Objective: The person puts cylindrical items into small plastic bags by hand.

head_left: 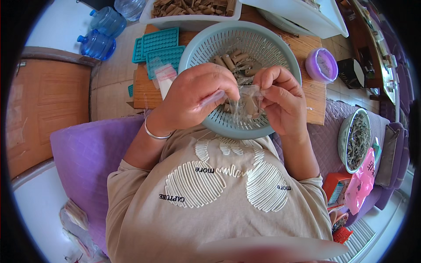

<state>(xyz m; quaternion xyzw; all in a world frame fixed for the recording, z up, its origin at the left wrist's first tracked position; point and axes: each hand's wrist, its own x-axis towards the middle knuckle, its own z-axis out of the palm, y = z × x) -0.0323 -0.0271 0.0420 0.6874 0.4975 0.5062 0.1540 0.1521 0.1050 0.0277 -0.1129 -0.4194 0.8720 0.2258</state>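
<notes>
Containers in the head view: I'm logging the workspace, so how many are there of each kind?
Round pale teal plastic colander: 1
Blue translucent water jugs: 2
Purple round lidded tub: 1
White rectangular plastic bins: 2
Round bowl of dried greens: 1
Total: 7

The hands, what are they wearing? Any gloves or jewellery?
No gloves: both hands are bare. The left hand has a thin silver bangle round its wrist. The right hand has nothing on its wrist that shows. The forearms are bare too, coming out of the short sleeves of a beige T-shirt with raised white ribbed shapes on the front.
</notes>
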